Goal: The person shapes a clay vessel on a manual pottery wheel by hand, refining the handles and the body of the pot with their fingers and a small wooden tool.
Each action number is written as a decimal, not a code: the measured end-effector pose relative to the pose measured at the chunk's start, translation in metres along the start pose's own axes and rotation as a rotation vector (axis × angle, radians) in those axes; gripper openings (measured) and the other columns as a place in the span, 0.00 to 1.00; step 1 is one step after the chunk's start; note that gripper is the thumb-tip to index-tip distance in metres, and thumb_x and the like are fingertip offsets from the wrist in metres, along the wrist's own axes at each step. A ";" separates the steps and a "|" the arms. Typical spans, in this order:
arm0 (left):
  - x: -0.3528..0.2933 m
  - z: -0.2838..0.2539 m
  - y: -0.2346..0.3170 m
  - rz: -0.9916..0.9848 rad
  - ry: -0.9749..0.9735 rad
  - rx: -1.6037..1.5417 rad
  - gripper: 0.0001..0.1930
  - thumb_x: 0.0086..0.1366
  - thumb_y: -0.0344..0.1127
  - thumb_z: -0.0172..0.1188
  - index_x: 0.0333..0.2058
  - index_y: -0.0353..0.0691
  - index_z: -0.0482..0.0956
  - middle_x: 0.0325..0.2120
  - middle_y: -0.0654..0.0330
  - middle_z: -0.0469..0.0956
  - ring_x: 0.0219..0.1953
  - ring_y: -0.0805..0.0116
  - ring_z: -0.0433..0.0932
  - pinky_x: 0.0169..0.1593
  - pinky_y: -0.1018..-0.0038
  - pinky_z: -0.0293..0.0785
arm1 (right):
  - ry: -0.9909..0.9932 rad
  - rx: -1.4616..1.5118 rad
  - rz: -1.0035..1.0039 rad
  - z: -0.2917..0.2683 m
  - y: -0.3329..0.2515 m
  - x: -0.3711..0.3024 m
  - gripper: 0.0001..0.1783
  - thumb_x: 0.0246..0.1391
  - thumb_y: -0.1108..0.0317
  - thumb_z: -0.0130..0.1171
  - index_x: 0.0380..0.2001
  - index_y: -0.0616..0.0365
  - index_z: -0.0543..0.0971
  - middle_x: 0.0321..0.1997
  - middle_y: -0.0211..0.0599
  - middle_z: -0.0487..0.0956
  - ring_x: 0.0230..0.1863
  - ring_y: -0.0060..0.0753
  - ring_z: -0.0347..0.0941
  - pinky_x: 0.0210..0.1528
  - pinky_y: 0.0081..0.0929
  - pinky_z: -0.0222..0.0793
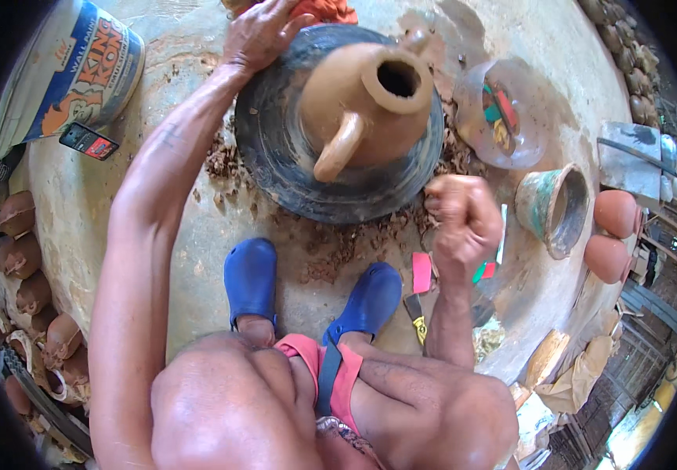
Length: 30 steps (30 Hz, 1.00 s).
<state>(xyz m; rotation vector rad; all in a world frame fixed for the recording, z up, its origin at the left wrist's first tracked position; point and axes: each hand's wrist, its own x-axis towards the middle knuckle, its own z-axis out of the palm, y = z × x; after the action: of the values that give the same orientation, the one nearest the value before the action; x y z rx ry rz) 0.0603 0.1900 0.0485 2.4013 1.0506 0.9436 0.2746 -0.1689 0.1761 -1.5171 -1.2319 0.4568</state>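
Note:
A wet brown clay jug [362, 102] with a handle and an open mouth stands on a dark round potter's wheel [276, 157]. My left hand [256, 35] reaches over the far left rim of the wheel, fingers spread and resting on it. My right hand [460, 211] is clenched in a fist at the wheel's near right edge, apart from the jug; whether it holds a small scrap of clay I cannot tell. My feet in blue clogs [251, 278] sit just below the wheel.
Clay crumbs [331, 251] lie around the wheel. A clear plastic container [503, 113], a green-stained pot [554, 207] and two round clay pots [613, 235] stand at the right. A large printed bucket [72, 70] is at top left. Unfired pots [25, 266] line the left edge.

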 end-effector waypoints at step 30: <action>-0.151 0.003 0.081 -0.488 0.308 -0.293 0.23 0.77 0.37 0.57 0.68 0.41 0.73 0.68 0.45 0.73 0.68 0.43 0.74 0.71 0.54 0.73 | -0.624 -1.123 -0.797 0.101 -0.141 0.156 0.10 0.58 0.61 0.73 0.35 0.53 0.84 0.51 0.35 0.84 0.57 0.44 0.78 0.56 0.43 0.70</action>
<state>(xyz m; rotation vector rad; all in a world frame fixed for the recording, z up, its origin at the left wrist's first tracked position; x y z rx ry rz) 0.0278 0.0238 0.0256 1.6862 1.4083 1.2014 0.1907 -0.0009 0.3146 -1.5693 -2.7114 -0.4363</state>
